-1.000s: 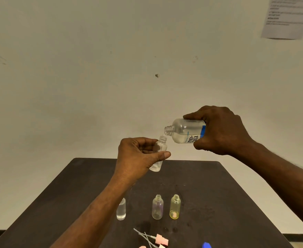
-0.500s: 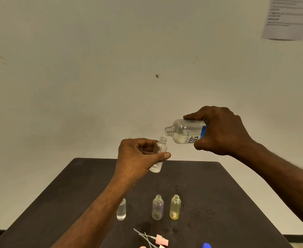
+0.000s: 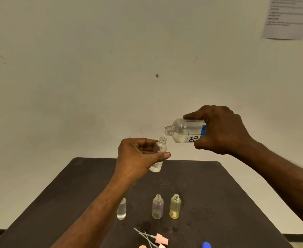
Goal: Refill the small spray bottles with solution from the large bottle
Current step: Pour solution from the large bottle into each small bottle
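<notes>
My right hand (image 3: 220,130) grips the large clear bottle (image 3: 183,130), tipped on its side with its open neck pointing left. Just below that neck, my left hand (image 3: 138,158) holds a small clear spray bottle (image 3: 159,154) upright and slightly tilted, thumb across its front. A thin stream runs from the large bottle's mouth into the small one. Both are held in the air above the far edge of the dark table (image 3: 218,194). On the table stand three uncapped small bottles: a clear one (image 3: 121,209) partly behind my left forearm, a purplish one (image 3: 157,206) and a yellow one (image 3: 175,206).
Spray pump heads (image 3: 160,239) with pink caps and thin dip tubes lie at the table's near edge. A blue cap (image 3: 206,245) sits at the bottom edge to their right. Small wet spots mark the table near the bottles. A paper sheet (image 3: 288,17) hangs on the wall.
Almost nothing differs: both hands keep the same pouring pose, and the large bottle stays tipped over the small bottle's mouth.
</notes>
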